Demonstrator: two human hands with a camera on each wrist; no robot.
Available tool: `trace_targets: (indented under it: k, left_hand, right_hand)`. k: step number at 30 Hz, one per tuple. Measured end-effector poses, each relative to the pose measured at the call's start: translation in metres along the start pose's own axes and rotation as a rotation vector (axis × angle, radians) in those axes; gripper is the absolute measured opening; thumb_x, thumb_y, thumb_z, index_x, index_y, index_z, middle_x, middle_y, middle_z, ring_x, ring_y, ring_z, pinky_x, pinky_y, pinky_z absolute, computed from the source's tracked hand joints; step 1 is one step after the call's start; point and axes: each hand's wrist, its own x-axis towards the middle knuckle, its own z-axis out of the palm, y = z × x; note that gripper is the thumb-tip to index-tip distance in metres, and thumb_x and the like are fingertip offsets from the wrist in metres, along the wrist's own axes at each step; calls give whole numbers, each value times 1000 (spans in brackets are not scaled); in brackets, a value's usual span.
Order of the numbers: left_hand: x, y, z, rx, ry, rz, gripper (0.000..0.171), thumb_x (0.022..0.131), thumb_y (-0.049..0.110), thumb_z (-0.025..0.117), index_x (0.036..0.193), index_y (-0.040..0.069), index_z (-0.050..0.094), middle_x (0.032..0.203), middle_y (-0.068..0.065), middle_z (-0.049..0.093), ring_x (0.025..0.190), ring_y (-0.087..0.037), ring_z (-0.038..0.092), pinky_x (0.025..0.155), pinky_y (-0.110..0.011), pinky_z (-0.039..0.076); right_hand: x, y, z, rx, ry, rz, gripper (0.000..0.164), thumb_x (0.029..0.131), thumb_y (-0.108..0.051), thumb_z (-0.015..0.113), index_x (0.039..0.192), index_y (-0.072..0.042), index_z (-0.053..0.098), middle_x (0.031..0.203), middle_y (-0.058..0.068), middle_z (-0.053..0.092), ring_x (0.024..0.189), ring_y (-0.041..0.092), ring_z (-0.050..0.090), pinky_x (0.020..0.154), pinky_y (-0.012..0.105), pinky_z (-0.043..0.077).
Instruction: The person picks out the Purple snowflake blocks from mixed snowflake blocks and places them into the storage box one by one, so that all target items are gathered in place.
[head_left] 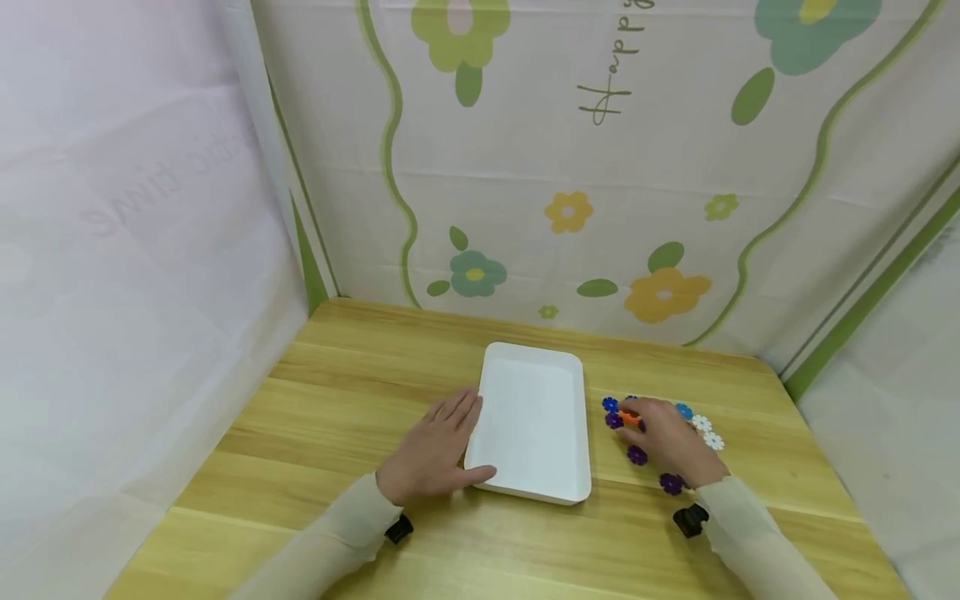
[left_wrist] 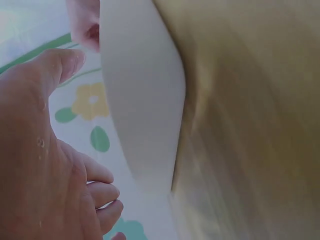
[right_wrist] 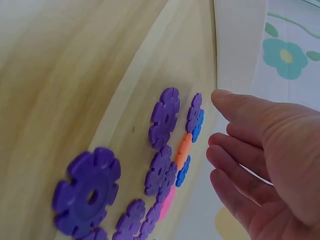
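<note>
My right hand [head_left: 667,439], fingers loosely bent and gripping nothing I can see from here, hovers over flower-shaped discs [right_wrist: 77,192] flat on the table [head_left: 345,400]. I'd pinch one by its notched rim; my left hand [head_left: 435,456], fingers extended, lies at the white tray [head_left: 534,421]'s left edge.

A wood-grained tabletop [head_left: 315,433] carries a white rectangular tray [head_left: 529,417] — just beside it, on the right, lie notched flower-shaped plastic discs [head_left: 637,456] — purple, blue, orange, pink and white
</note>
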Motion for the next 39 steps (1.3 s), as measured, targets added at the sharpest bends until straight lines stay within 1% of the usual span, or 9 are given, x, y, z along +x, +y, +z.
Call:
trace_targets:
  k: [5, 9, 15, 19, 24, 29, 34, 37, 39]
  left_hand:
    - [3, 3, 9, -21, -39, 1, 102, 101, 71, 48, 166, -3, 22, 177, -20, 17, 166, -35, 17, 131, -58, 26]
    - [5, 3, 14, -14, -45, -3, 102, 102, 72, 45, 166, -3, 21, 178, -19, 15, 166, -35, 16, 132, -55, 26]
    - [8, 5, 15, -10, -38, 1, 103, 101, 72, 46, 166, -4, 20, 177, -20, 14, 166, -37, 15, 133, -53, 25]
    - [8, 6, 16, -3, -43, -9, 105, 101, 73, 46, 166, -5, 20, 178, -21, 12, 166, -36, 14, 133, -51, 24]
    - [8, 7, 15, 21, -43, -20, 107, 101, 74, 46, 166, -6, 19, 177, -23, 11, 166, -37, 14, 133, -52, 25]
    - [8, 9, 13, 26, -48, -24, 107, 100, 73, 47, 165, -7, 19, 177, -24, 12, 166, -38, 14, 132, -52, 26]
    - [7, 10, 14, 6, -65, -29, 108, 101, 74, 46, 166, -7, 17, 177, -24, 10, 166, -37, 12, 132, -53, 25]
    - [7, 10, 15, 9, -67, -34, 108, 100, 74, 46, 166, -6, 17, 177, -24, 10, 166, -37, 13, 132, -52, 26]
    - [7, 10, 15, 17, -69, -37, 107, 100, 74, 46, 166, -6, 17, 177, -23, 10, 166, -37, 13, 132, -51, 26]
  right_hand:
    - [5, 3, 5, -2, 12, -25, 35, 94, -19, 82, 123, -1, 74, 118, 17, 78, 102, 31, 75, 84, 47, 64]
    - [10, 5, 9, -6, 9, -18, 30, 93, -18, 83, 117, -2, 76, 111, 13, 79, 98, 25, 75, 81, 43, 64]
    - [15, 7, 13, -6, 8, -15, 26, 92, -14, 83, 114, -1, 77, 108, 13, 79, 96, 25, 75, 80, 42, 65]
    - [19, 8, 13, 3, 11, -24, 23, 91, -14, 84, 110, -4, 77, 103, 9, 79, 92, 21, 74, 78, 40, 64]
    - [29, 8, 7, 23, -44, -23, 23, 90, -14, 84, 109, -3, 77, 99, 8, 77, 87, 18, 70, 75, 37, 61]
    - [39, 9, 0, 58, -123, -10, 26, 88, -14, 86, 107, 0, 75, 92, 7, 74, 79, 13, 64, 69, 29, 56]
    - [45, 13, -4, 114, -197, 11, 28, 87, -14, 86, 109, 0, 75, 93, 4, 72, 81, 12, 61, 71, 27, 55]
    - [49, 15, -4, 121, -222, 11, 23, 87, -14, 87, 106, -5, 78, 92, 2, 73, 81, 11, 62, 72, 27, 55]
    - [51, 15, -5, 115, -233, -13, 19, 87, -15, 88, 102, -8, 78, 91, 1, 73, 80, 10, 62, 72, 27, 54]
